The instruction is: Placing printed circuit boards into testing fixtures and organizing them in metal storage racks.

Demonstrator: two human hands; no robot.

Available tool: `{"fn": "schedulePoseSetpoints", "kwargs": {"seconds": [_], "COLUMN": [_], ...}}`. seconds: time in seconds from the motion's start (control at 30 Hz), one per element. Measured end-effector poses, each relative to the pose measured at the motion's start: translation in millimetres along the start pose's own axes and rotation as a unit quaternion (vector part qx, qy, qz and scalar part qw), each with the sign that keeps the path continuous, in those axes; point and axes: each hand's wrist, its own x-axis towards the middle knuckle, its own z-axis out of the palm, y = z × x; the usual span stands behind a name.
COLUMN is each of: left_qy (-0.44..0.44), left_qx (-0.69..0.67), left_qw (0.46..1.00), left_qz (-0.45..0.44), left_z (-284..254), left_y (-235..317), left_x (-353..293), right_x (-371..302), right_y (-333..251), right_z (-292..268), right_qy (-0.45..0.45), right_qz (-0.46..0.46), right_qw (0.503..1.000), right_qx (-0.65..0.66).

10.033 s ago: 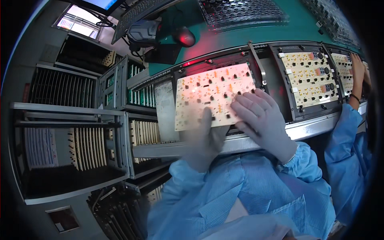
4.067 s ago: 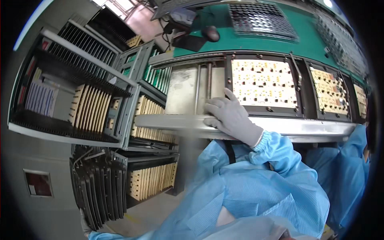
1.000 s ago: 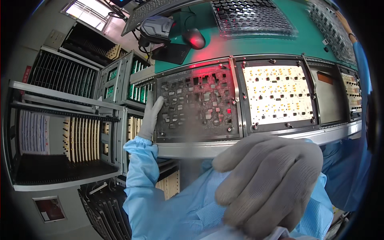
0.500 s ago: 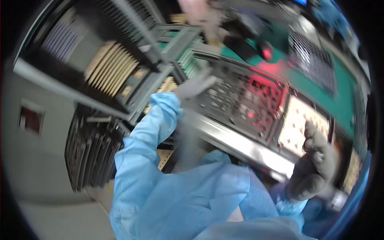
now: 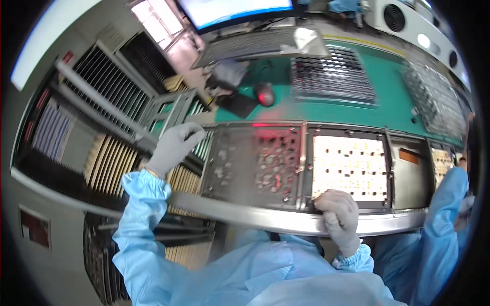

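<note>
My left hand, in a pale grey glove, hovers by the left end of the bench above a slotted rack of cream boards. Its thumb and fingers curve apart, with nothing visible between them. Beside it lies a dark tray of small parts, its right half under red light. My right hand, gloved too, rests at the near edge of a brightly lit board with rows of small components, set in a black frame. The fingers are curled, and whatever they may grip is hidden.
A silver rail runs along the front. Behind stand a red-lit mouse, a keyboard, a monitor and clear plastic trays on a green mat. Another person's sleeve is at the right.
My view has turned and steadied. The left hand has drawn back from the dark tray toward the rack. My right hand has come to the lit board's near edge.
</note>
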Motion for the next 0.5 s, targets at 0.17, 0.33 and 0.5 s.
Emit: {"fn": "schedulePoseSetpoints", "kwargs": {"seconds": [0.17,0.33,0.5], "left_qy": [0.009,0.022,0.053], "left_qx": [0.115,0.188,0.144], "left_qw": [0.965,0.946,0.977], "left_qz": [0.236,0.264,0.147], "left_z": [61,126,158], "left_y": [79,129,102], "left_x": [58,137,222], "right_x": [-4,-4,4], "right_y": [1,-2,-3], "right_z": [-1,-6,-2], "right_qy": [0.017,0.004,-0.03], "right_qz": [0.023,0.014,0.021], "right_qw": [0.999,1.0,0.999], "right_qx": [0.035,0.021,0.027]}}
